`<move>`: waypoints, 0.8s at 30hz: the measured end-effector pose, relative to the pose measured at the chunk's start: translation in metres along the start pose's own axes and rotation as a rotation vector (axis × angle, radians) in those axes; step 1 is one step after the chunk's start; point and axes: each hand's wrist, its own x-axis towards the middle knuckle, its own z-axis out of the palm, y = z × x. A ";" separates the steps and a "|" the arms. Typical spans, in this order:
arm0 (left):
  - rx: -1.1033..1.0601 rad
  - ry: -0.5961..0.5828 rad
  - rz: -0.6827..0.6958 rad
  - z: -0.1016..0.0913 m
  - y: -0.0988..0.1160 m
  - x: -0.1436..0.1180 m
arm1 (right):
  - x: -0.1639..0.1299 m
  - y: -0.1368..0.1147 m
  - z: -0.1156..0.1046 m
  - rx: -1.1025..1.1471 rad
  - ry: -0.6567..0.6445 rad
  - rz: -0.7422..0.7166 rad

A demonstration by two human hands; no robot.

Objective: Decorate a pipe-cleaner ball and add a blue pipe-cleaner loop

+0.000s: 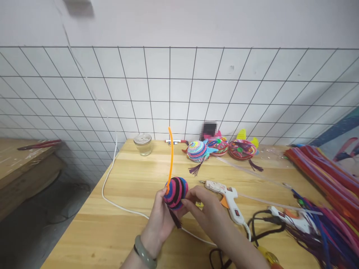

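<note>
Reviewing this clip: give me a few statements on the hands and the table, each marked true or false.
1. Both hands hold the striped ball. True: the left hand and right hand grip it from either side.
2. The orange pipe cleaner lies flat on the table. False: it stands up from the ball.
3. A white glue gun lies right of the hands. True.
4. The glass jar sits at the table's near edge. False: it stands at the far edge, by the wall grid.
5. The left wrist is bare. False: it wears a green bangle.
</note>
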 end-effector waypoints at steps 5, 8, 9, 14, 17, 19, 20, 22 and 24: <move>0.006 -0.006 -0.025 0.001 -0.002 0.002 | 0.003 -0.001 -0.003 -0.065 -0.063 0.017; 0.007 0.005 -0.025 0.001 -0.002 0.002 | 0.001 -0.004 -0.007 0.004 -0.106 0.051; -0.001 0.013 -0.018 0.001 -0.002 0.002 | 0.000 -0.005 -0.009 0.031 -0.114 0.064; -0.042 0.039 -0.004 -0.002 0.000 0.003 | -0.010 -0.013 -0.018 0.073 -0.193 0.100; -0.065 0.033 -0.045 -0.002 0.000 0.002 | -0.018 -0.019 -0.024 0.037 -0.329 0.100; -0.067 0.052 -0.061 -0.003 0.001 0.002 | -0.024 -0.022 -0.027 0.028 -0.416 0.115; -0.066 0.061 -0.055 -0.003 0.001 0.002 | -0.026 -0.023 -0.028 0.032 -0.449 0.114; -0.063 0.068 -0.036 -0.005 0.001 0.002 | -0.031 -0.022 -0.030 0.044 -0.487 0.096; -0.054 0.058 -0.031 -0.006 0.002 0.003 | -0.034 -0.019 -0.031 0.042 -0.463 0.085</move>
